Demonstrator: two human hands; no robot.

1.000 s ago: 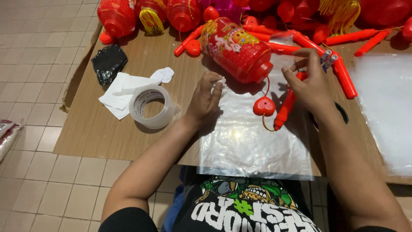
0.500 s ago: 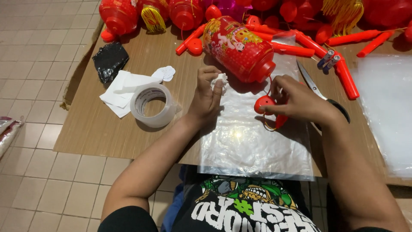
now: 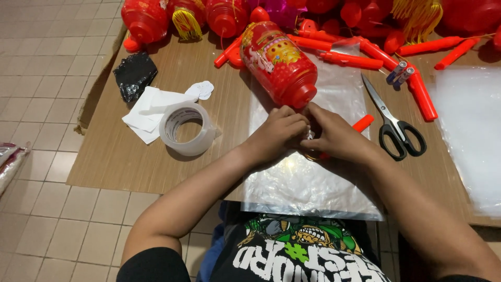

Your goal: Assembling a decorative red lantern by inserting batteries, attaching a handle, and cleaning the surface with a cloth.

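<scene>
Both hands met over a clear plastic sheet [image 3: 308,183], fingers curled together on something small. The left hand [image 3: 279,133] and the right hand [image 3: 334,138] touched knuckle to knuckle, and each grip was closed around a small item mostly hidden between them; only a bit of white and a gold edge showed, so what it was could not be told. A short red stick [image 3: 362,123] poked out just beyond the right hand. Right above the hands lay a red lantern [image 3: 276,62] on its side, its narrow end nearly touching the fingers. To the right, black-handled scissors [image 3: 392,122] lay open on the brown surface [image 3: 115,151], near two batteries [image 3: 401,73] and more red sticks [image 3: 422,96]. To the left sat a tape roll [image 3: 185,129] on white paper scraps [image 3: 148,109], with a crumpled black bag [image 3: 134,74] farther back. More red lanterns [image 3: 143,18] crowded the far edge.
</scene>
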